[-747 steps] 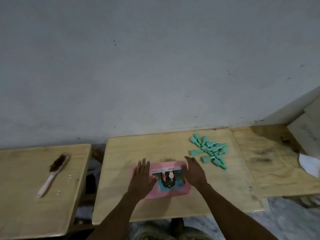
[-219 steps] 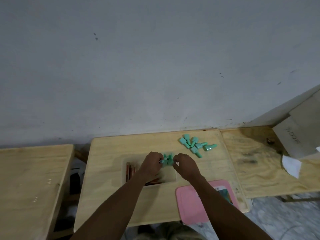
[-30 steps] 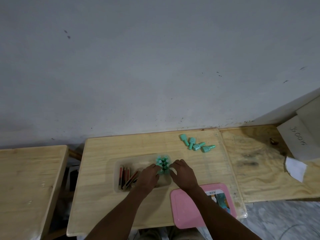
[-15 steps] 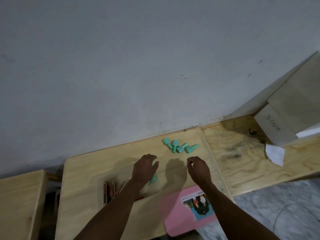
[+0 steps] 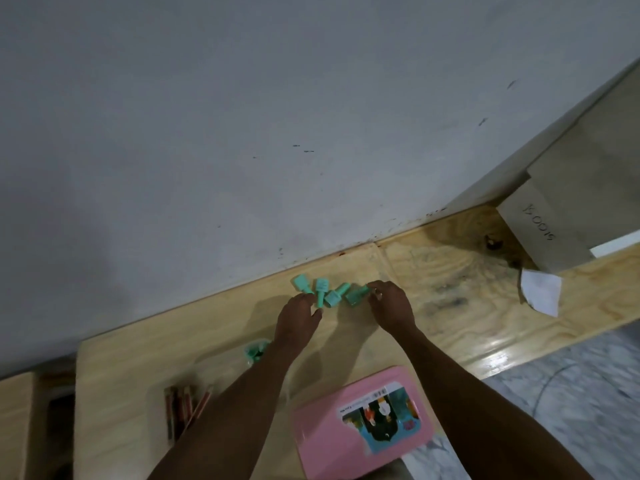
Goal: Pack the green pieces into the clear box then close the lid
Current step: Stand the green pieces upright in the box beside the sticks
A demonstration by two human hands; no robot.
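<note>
Several green pieces lie in a row on the wooden table, close to the wall. My left hand reaches them from the near side, its curled fingertips against the stem of one piece; whether it grips is unclear. My right hand pinches the stem end of the rightmost green piece, which still lies on the table. The clear box stands open nearer to me, partly hidden by my left forearm. It holds a cluster of green pieces and some coloured sticks. Its pink lid lies at the table's front right.
The grey wall runs right behind the pieces. A second wooden table adjoins on the right, with a white paper scrap and a cardboard box on it. A gap and another table edge lie at the far left.
Both hands have left the clear box and moved forward to the green pieces by the wall. The view has swung right and tilted.
</note>
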